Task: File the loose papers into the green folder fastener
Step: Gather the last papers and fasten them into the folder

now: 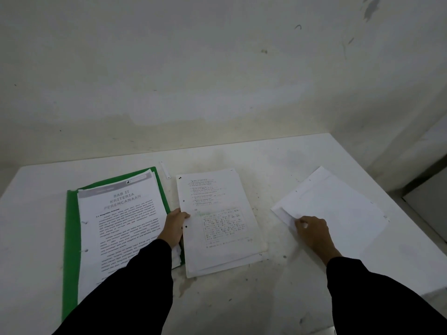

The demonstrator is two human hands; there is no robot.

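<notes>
Head view: the green folder (71,238) lies open at lower left, printed pages (121,221) on it. The left hand (174,226) pinches the centre paper stack (222,238) by its left edge. The right hand (312,232) pinches a corner of the loose sheets (338,204) at right.

Green folder (71,238), paper stack (225,252), loose sheets (338,206)

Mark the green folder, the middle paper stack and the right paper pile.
green folder (71,238): head view, bare left margin of the cover.
middle paper stack (220,223): head view, printed table on the top sheet.
right paper pile (338,206): head view, centre of the blank top sheet.
</notes>
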